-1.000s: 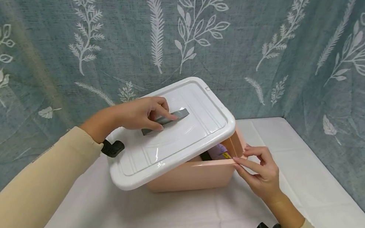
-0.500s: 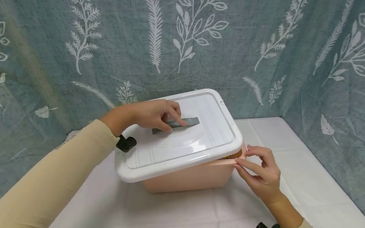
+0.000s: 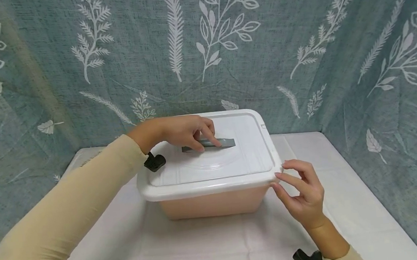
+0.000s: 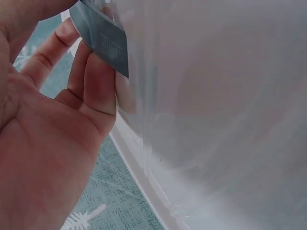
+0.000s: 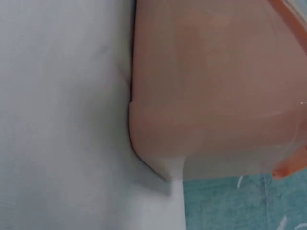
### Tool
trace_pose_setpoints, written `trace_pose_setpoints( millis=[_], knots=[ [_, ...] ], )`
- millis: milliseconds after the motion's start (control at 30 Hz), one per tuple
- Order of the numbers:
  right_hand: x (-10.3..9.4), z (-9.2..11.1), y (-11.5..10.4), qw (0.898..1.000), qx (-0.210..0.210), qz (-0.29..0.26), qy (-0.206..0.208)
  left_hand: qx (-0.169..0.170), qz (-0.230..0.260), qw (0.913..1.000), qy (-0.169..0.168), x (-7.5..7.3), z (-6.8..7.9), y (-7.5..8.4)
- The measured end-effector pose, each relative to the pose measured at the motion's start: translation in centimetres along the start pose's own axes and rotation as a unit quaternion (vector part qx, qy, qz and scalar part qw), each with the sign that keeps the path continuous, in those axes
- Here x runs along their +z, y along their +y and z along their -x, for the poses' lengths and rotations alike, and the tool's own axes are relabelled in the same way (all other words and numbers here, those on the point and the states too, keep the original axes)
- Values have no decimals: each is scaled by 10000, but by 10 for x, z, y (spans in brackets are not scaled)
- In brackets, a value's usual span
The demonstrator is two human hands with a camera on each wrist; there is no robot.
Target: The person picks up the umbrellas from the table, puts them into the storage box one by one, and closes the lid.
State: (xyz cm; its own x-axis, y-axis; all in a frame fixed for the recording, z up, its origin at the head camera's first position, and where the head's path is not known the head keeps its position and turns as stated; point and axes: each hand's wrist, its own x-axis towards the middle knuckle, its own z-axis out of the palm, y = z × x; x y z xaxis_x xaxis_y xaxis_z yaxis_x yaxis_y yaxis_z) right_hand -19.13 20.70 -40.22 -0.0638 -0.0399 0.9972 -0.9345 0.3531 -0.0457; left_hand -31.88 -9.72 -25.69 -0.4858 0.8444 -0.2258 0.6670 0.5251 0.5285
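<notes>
A white lid (image 3: 234,161) lies over a pale pink storage box (image 3: 212,206) in the head view, covering what is inside. My left hand (image 3: 187,132) grips the lid by its grey handle (image 3: 229,142). Fingers curl under that handle in the left wrist view, where the palm (image 4: 53,139) faces the camera. At the box's front right corner is my right hand (image 3: 306,191), its thumb just under the lid's edge and its fingertips at the lid's corner. The right wrist view shows the box wall (image 5: 216,86) from close by.
The box stands on a table with a white cloth (image 3: 190,250). Behind and to the right hangs a blue-green curtain (image 3: 249,79) with white leaf patterns. A black wrist mount (image 3: 154,162) sits close over the lid's left side.
My left hand has brought the tilted lid down and to the right until it covers the box opening. The purple thing inside is hidden now. My right fingers have shifted slightly at the corner.
</notes>
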Motion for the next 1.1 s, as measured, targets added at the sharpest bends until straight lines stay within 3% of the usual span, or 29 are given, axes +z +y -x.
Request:
trace_pose_setpoints(
  millis=[167, 700, 1100],
  knots=[
    [0, -3, 0, 9996, 107, -69, -242, -12, -46, 10000, -84, 1, -5, 0],
    [0, 3, 4, 9988, 126, 110, -452, 13, 42, 9998, -213, 4, -11, -7],
    [2, 6, 3, 9992, 66, 90, -372, -83, 6, 9998, -171, 10, -12, -6]
  ],
)
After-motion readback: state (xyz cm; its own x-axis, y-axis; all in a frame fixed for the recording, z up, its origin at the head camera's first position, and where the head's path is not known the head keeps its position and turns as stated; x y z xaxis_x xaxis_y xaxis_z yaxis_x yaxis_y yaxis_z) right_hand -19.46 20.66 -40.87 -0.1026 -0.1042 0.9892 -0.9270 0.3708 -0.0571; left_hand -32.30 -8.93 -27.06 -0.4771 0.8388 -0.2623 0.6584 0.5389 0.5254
